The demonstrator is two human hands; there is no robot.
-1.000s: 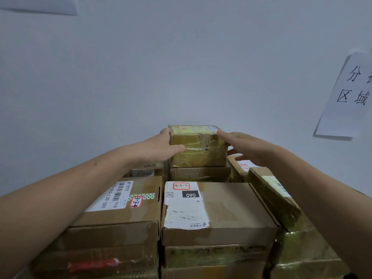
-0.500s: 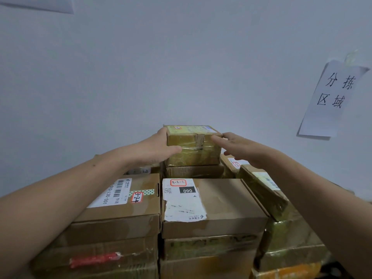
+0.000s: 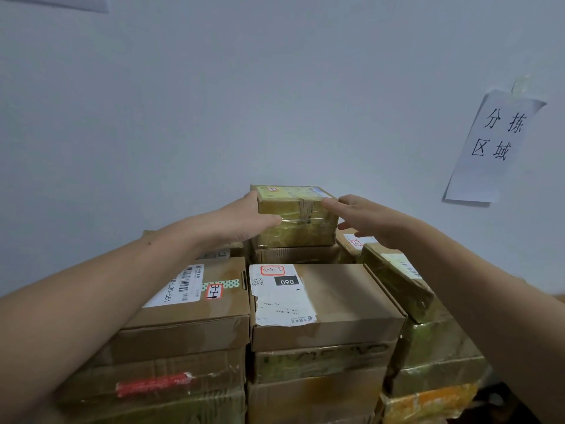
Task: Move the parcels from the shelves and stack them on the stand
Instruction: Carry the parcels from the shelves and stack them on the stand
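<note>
Atop the rear stack, left hand clasped the taped parcel; right hand, fingers spread, touched it (steadying, presumably).

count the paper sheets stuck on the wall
2: one sheet with handwritten characters on the right, taped at its top; the corner of another sheet at the upper left edge, mostly cut off. More could lie outside the view.

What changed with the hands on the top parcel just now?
The right hand slid from the right top corner of the small taped parcel to its front, fingers straight and spread; whether it touches is unclear. The left hand stays on the left side, thumb across the front. Parcel and stack below unmoved.
</note>
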